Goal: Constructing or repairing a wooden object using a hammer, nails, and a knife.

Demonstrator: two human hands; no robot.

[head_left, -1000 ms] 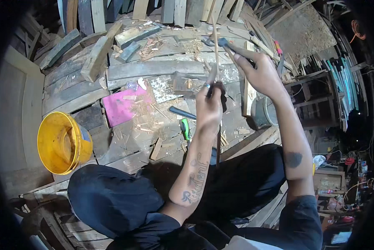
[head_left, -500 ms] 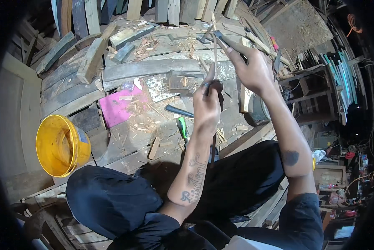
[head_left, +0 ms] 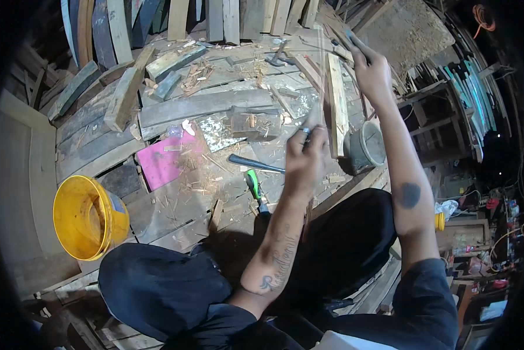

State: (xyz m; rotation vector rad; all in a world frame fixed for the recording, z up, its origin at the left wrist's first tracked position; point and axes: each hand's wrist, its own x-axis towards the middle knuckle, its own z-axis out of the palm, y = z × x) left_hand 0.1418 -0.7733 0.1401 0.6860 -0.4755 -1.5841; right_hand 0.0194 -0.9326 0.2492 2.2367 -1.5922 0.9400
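Note:
My left hand (head_left: 308,146) is closed around a long, thin wooden strip (head_left: 321,70), which stands nearly upright and is smeared by motion at its upper end. Farther right and higher, my right hand (head_left: 374,76) grips a narrow dark tool with a bluish tip (head_left: 355,41); its exact kind is unclear. The tool is apart from the strip. Left of my left hand, a black handle (head_left: 256,163) and a green-and-black handled tool (head_left: 252,184) lie on the plank floor. A wooden block (head_left: 253,123) with shavings on it sits just beyond them.
A yellow bucket (head_left: 107,233) stands at the left, a grey bucket (head_left: 349,153) right of my left hand. A pink sheet (head_left: 163,166) lies among wood chips. A hammer (head_left: 277,57) and a pale plank (head_left: 336,105) lie farther off. Boards (head_left: 215,20) lean at the back.
My right hand has swung up and right with the tool, away from the strip. My left hand has shifted slightly right and nearer me, still holding the strip. The view has shifted a little.

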